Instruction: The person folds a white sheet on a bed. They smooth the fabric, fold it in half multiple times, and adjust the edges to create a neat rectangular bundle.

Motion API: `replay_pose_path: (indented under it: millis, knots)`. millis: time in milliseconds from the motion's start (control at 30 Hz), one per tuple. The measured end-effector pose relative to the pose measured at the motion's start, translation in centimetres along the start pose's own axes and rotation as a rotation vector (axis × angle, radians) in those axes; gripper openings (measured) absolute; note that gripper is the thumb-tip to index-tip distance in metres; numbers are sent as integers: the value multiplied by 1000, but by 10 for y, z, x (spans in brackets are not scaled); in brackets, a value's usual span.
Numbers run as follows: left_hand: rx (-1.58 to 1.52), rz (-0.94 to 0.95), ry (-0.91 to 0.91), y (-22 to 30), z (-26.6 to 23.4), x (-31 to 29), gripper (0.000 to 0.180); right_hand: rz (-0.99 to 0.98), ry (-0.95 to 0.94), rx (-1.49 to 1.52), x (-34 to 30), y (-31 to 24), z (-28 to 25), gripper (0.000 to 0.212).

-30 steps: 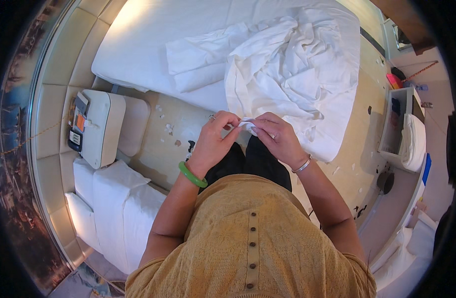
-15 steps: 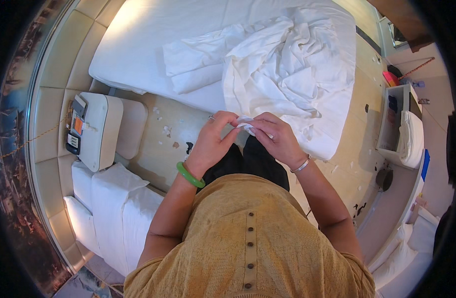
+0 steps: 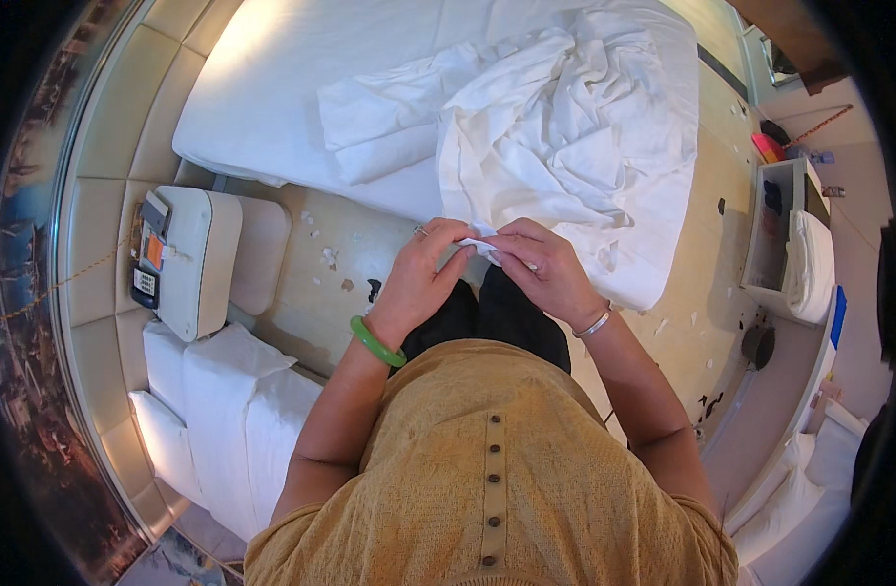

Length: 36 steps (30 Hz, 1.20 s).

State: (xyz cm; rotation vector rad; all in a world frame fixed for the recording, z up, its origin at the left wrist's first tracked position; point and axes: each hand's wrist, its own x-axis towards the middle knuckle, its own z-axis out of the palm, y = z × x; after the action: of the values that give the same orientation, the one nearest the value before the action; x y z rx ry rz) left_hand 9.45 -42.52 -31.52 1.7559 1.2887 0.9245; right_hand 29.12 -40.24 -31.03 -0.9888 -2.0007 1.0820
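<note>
A rumpled white bed sheet point(image 3: 555, 137) lies heaped on the near part of the bed, and its near edge comes down to my hands. My left hand point(image 3: 426, 273), with a ring and a green bangle at the wrist, pinches that edge between thumb and fingers. Close beside it, my right hand point(image 3: 543, 266), wearing a silver bracelet, pinches the same edge, thumb on the near side. A small twisted bit of cloth shows between the two hands. My fingertips are partly hidden by the folds.
The bed point(image 3: 272, 98) has a smooth white cover. To the left stand a white nightstand point(image 3: 202, 264) with a telephone point(image 3: 145, 285) and another bed point(image 3: 223, 420) with white linen. Scraps litter the floor point(image 3: 316, 283). At right is an open cabinet point(image 3: 772, 269) with folded white cloth point(image 3: 809, 264).
My hands keep their grip on the sheet's edge and have barely moved. The bit of cloth between them has shifted slightly.
</note>
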Motion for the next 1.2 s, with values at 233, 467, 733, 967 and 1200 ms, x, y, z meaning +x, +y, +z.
replay_pose_path:
  millis: [233,467,733,967,1200]
  knots:
    - [-2,-10,27,-3,-1,0,18,-10,-9,-14,2,3,1,20]
    - [-8,-14,35,-1,-4,-2,17,-23,-8,-5,3,4,4,21]
    - [-5,-27,15,-3,-6,-3,17,-12,-23,-9,3,4,5,21]
    - [-7,-41,22,-4,-6,-4,17,-7,-22,-16,4,3,5,23]
    - [-16,-66,22,-9,-6,-6,17,1,-19,12,3,6,8,25]
